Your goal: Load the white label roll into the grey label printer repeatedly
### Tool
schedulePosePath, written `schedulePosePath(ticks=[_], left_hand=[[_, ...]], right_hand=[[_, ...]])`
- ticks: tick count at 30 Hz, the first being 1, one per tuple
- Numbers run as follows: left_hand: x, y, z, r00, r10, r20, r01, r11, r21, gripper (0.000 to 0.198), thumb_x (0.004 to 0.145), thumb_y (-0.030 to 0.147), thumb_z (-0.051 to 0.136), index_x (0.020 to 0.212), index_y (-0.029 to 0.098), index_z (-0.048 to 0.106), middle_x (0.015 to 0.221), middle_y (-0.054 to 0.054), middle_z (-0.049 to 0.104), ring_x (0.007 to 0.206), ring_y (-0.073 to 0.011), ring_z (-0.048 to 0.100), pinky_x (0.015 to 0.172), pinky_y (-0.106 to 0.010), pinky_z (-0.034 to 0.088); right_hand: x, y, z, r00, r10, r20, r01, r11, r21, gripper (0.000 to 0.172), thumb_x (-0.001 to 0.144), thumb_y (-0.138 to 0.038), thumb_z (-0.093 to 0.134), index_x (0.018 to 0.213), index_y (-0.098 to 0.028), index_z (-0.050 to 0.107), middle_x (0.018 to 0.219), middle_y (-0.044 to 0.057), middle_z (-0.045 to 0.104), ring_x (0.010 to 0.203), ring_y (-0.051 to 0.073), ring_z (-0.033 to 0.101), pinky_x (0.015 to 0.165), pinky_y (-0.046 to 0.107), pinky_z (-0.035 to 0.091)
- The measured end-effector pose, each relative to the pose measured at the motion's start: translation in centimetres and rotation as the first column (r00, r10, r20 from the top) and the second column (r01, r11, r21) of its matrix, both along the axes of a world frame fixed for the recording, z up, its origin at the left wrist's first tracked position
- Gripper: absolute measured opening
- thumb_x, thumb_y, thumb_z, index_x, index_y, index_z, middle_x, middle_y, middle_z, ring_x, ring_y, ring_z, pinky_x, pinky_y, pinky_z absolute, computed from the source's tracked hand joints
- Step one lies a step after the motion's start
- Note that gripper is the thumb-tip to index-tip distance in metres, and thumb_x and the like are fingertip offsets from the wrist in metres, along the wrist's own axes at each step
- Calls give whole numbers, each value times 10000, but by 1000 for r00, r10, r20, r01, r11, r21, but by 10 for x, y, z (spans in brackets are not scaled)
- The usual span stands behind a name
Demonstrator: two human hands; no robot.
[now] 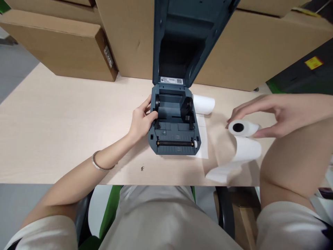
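A dark blue-grey label printer (173, 135) stands on the table with its lid (187, 38) raised. Inside show a black roller near the front and two black roll holders; no roll sits between them. My left hand (142, 119) grips the printer's left side, thumb over the rim. Off to the right, my right hand (267, 113) holds a white paper roll (247, 128) between thumb and fingers, its dark core facing the printer. A loose strip of paper (247, 149) hangs from this roll and curls onto the table. Another white paper roll (204, 104) lies just right of the printer.
Cardboard boxes (65, 48) line the back of the table (65, 139). A flat white sheet (203, 139) lies partly under the printer's right side. A small dark mark (142, 168) is near the front edge. Chair armrests (225, 211) are below the table.
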State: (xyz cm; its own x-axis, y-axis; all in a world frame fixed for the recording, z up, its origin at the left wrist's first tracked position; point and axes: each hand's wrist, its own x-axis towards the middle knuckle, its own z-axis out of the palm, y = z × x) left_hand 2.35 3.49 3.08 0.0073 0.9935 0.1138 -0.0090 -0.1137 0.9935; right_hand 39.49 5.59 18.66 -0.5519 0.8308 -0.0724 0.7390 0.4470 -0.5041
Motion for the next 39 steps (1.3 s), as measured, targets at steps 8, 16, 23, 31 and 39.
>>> schedulePosePath(ticks=[8,16,23,31,39], left_hand=[[0,1,0,999,-21,31,22,999,-43,911,686,208,658,1595,182,718,1308,-59,878,1115,-273,781,814,-316,631],[-2,0,-2,1000,-14,11,15,998,-57,877,728,215,679,1604,194,706,1406,-78,857,1223,-310,786,964,-409,673],[0,0,-1,999,-34,32,33,999,27,542,810,303,798,1341,192,813,1539,-115,801,1464,-377,720,1188,-497,628],[-1,0,1,998,-49,27,49,999,-2,710,787,237,727,1495,188,764,1597,-94,771,1449,-348,729,1134,-432,654],[-1,0,6,999,-33,-5,33,999,-37,875,690,206,674,1565,197,698,1524,-71,797,1384,-345,748,1067,-412,679]], right_hand=[[-149,28,-13,964,77,254,-110,987,121,286,850,-243,815,1134,-217,805,1141,61,851,991,276,760,930,429,567],[-183,62,-88,912,51,408,-230,886,402,229,1043,-186,585,923,-214,779,997,121,820,1037,305,724,1016,456,495],[-162,41,-73,981,60,184,-108,958,266,371,1086,-328,456,1006,-189,790,1155,172,843,1108,348,751,1041,508,500],[-137,-7,-75,902,38,-429,-40,999,3,316,892,-540,838,931,-254,711,1055,55,832,998,272,771,957,415,613],[-122,-77,-102,957,257,-135,-213,939,271,76,1015,-243,657,1080,-281,659,1551,156,783,1503,359,730,1076,549,712]])
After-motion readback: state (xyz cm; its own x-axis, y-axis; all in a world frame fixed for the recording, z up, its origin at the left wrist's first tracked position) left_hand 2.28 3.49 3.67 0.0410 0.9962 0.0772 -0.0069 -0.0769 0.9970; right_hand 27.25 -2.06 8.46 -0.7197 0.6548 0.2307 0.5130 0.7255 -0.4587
